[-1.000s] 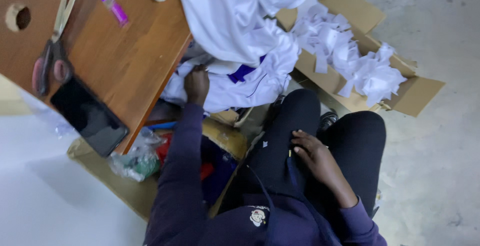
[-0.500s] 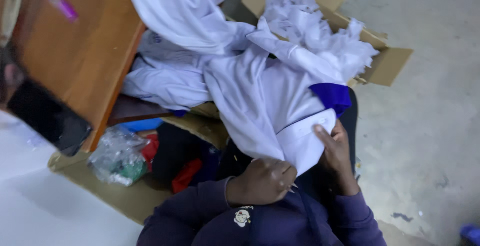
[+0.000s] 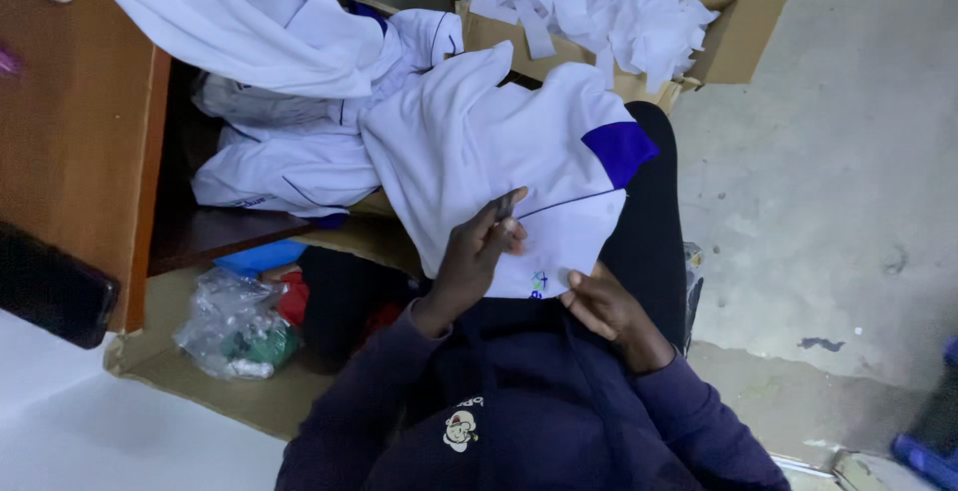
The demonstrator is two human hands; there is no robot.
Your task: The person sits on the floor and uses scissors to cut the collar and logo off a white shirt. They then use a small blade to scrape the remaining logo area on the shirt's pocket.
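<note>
White cloth: a white garment (image 3: 479, 152) with a blue sleeve band (image 3: 619, 150) lies spread over the person's lap, its lower hem toward the body and its upper part reaching away toward the cardboard box.
Long axis: it runs from the lap up and away, slightly tilted left, with a thin dark seam line crossing near the hem.
Left hand (image 3: 474, 256): on the garment's lower left part, fingers closed in a pinch on the fabric, the grip tight on cloth near the seam line.
Right hand (image 3: 604, 301): at the hem, just beside a small printed mark; fingertips touch the edge, but I cannot tell if the grip is closed on it.
Which is nearer: both hands touch the garment; the left sits further up the cloth, the right at its near edge.
Direction from grip: most of the garment lies ahead of both hands, away from the body.
Pile: more white garments (image 3: 269, 42) hang off the wooden bench (image 3: 70, 132) at left and touch the lap garment.
Box: a cardboard box (image 3: 743, 37) holds white fabric scraps (image 3: 599, 2), just beyond the knees.
Below the bench: a crumpled plastic bag (image 3: 230, 321) on flattened cardboard.
Floor: grey concrete floor (image 3: 828, 202) at right.
</note>
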